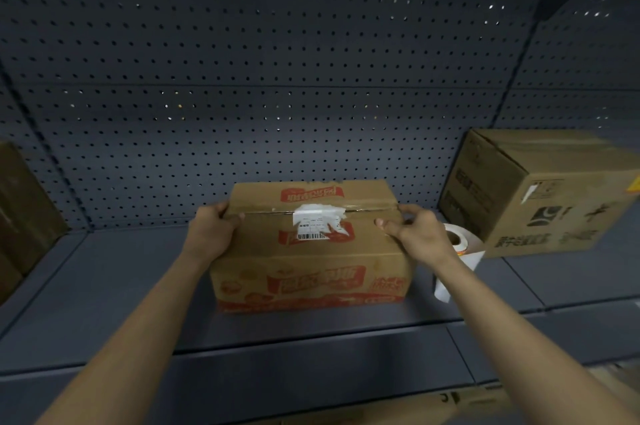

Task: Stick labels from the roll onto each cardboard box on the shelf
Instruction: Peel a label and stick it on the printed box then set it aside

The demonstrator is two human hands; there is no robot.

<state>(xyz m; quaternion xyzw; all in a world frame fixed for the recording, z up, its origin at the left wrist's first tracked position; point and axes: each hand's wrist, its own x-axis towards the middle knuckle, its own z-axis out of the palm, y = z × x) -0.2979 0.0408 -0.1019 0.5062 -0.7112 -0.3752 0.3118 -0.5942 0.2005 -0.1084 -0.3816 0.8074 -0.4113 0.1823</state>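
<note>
Grey shelf (138, 286), pegboard (242, 78) behind; our left hand (211, 230) and right hand (415, 234) grip the box (311, 272) between curled fingers (384, 224), label roll (462, 241) just right.

Ctr box (308, 272) w/ label (317, 222), roll (467, 238) beside

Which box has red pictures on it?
The middle box, gripped at its top edges by the left hand and the right hand. The right box has only black print, and the left box, mostly out of view, shows no red.
</note>
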